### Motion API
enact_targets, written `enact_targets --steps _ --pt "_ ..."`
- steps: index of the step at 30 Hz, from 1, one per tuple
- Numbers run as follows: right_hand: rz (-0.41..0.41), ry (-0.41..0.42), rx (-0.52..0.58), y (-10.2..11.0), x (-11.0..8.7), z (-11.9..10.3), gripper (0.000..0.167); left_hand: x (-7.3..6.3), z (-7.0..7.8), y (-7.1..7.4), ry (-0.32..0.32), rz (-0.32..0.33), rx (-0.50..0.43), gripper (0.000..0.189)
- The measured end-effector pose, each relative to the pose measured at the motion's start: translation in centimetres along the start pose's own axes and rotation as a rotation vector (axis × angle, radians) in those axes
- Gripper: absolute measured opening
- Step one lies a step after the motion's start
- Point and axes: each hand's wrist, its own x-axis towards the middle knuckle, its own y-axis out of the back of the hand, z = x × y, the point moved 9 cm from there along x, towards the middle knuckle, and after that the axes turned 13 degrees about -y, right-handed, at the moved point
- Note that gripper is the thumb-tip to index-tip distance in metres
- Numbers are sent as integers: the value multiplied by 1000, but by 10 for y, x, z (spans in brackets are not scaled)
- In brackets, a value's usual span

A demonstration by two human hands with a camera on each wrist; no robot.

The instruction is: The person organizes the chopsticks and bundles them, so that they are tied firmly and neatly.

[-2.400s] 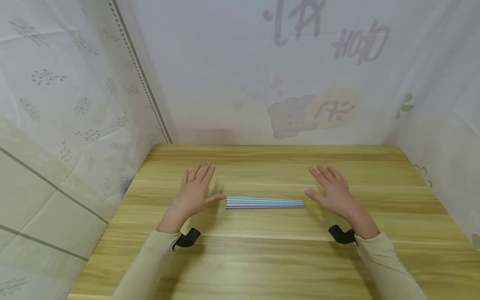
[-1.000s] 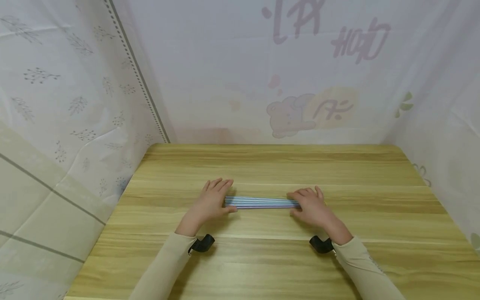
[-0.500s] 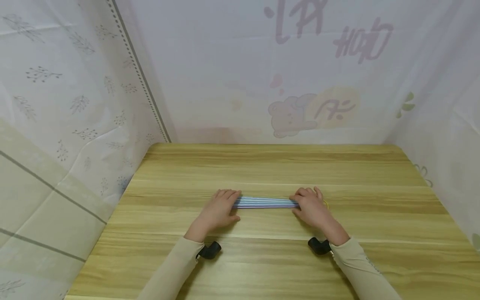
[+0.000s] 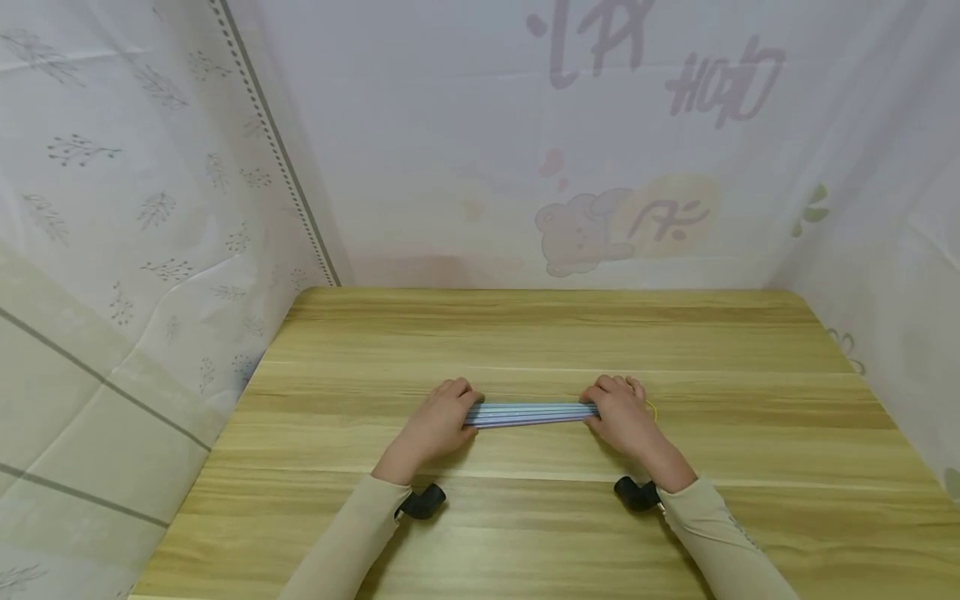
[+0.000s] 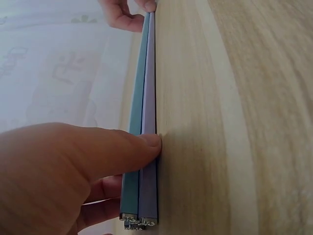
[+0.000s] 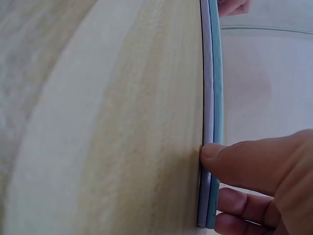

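Note:
A bundle of several chopsticks (image 4: 532, 414), pale blue and purple, lies crosswise low over the table. Its wider left end is pinched by my left hand (image 4: 437, 427), the thumb on the near side and the fingers on the far side. In the left wrist view the purple chopstick (image 5: 148, 103) and its patterned silver end cap (image 5: 147, 221) show beyond the thumb. My right hand (image 4: 624, 419) grips the narrow right end, thumb against the purple side in the right wrist view. Partly hidden behind that hand is a thin yellow loop (image 4: 654, 410), like a rubber band.
The wood-grain table (image 4: 510, 525) extends around both hands. Printed cloth (image 4: 450, 150) hangs behind it and on both sides. A black camera mount (image 4: 422, 502) sits at the left wrist, another (image 4: 637, 495) at the right.
Both hands have come inward from beside the chopsticks and taken hold of their ends. Since half a second ago, the left end has shifted slightly toward me and the left fingers have closed around it.

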Motion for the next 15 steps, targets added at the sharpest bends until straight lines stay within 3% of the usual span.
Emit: enact_targets --steps 15 --pt "-65 -52 25 -5 2 2 22 2 0 -2 0 -28 6 33"
